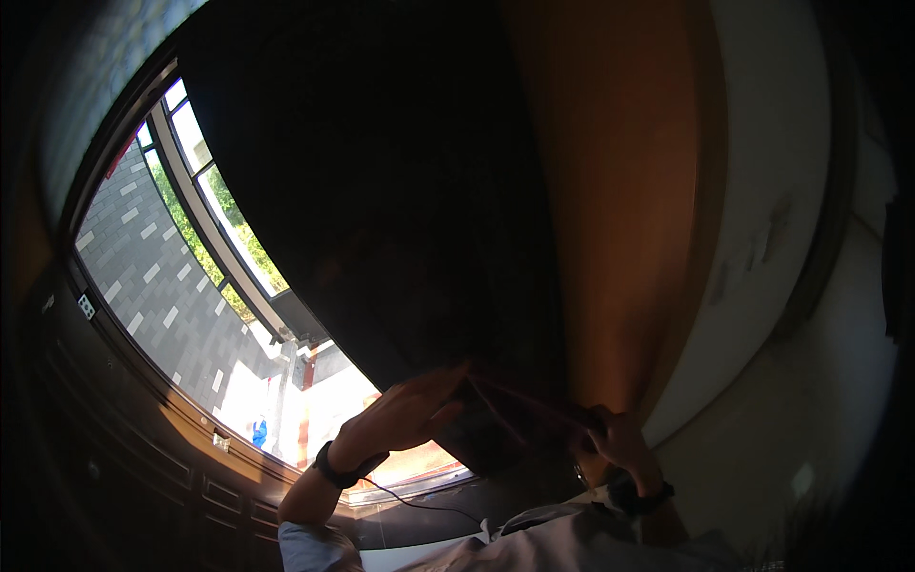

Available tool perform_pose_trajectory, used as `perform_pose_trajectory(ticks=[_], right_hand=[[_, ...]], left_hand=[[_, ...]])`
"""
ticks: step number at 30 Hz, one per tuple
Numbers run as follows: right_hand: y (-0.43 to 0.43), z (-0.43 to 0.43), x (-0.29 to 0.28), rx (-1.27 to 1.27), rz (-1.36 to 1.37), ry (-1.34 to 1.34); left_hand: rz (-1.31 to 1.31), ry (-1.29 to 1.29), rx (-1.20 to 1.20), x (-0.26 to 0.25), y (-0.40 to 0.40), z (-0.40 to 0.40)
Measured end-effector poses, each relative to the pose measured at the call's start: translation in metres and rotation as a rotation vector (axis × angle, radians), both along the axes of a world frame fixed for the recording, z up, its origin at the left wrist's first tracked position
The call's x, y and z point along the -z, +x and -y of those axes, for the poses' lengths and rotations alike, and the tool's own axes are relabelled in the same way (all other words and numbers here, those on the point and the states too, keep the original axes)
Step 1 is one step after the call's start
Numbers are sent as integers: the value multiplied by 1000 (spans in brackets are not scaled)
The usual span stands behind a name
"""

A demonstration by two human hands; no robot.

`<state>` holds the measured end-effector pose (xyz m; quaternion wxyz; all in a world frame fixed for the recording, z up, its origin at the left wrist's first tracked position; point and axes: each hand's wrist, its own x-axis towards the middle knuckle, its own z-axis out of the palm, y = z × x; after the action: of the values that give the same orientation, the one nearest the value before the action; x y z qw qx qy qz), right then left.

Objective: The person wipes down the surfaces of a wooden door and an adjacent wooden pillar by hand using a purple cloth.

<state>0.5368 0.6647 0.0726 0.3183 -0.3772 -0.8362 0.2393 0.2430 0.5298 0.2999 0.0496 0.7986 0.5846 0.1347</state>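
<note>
A dark maroon cloth point(532, 409) stretches between my two hands in front of a tall dark door panel point(429, 214). My right hand point(620, 440) is closed around the cloth's right end, low and close to my body. Its upper left corner meets the fingertips of my left hand point(407, 411). The left fingers are extended and the thumb is apart; deep shadow hides whether they grip the cloth. I wear a dark band on each wrist, and a thin cable point(422, 504) runs from near the left one towards my clothing.
On the left, a bright doorway point(179, 286) opens onto grey brick paving and greenery. A dark panelled door point(193, 472) stands at lower left, with a metal strike plate point(221, 443) by its edge. To the right are an orange-brown wooden surface point(629, 179) and a pale wall point(772, 179) with smudges.
</note>
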Motion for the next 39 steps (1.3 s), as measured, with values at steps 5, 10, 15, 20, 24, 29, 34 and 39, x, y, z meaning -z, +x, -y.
perform_pose_trajectory(ticks=[5, 10, 15, 20, 24, 29, 34, 39], right_hand=[[-5, -9, 1, 183, -4, 269], [-53, -34, -8, -55, -457, -126], [-128, -78, -95, -308, -918, -215], [-148, -115, -244, -88, -799, 92], [-215, -135, -330, -71, -662, 409], [-251, -211, -408, -5, -580, 1049], [-240, -271, -452, 279, -313, 1090], [-283, -271, -450, 304, -681, 1373]], left_hand=[[35, 31, -53, 4, -7, -6], [-75, 187, -97, 20, -35, -1], [-598, 617, -131, 17, -83, -58], [-634, 957, -277, -70, -88, -124], [-580, 1076, -495, -133, -130, -128], [-608, 1327, -468, -206, -140, -191], [-873, 1512, -426, -260, -122, -273], [-1164, 1591, -409, -291, -128, -286]])
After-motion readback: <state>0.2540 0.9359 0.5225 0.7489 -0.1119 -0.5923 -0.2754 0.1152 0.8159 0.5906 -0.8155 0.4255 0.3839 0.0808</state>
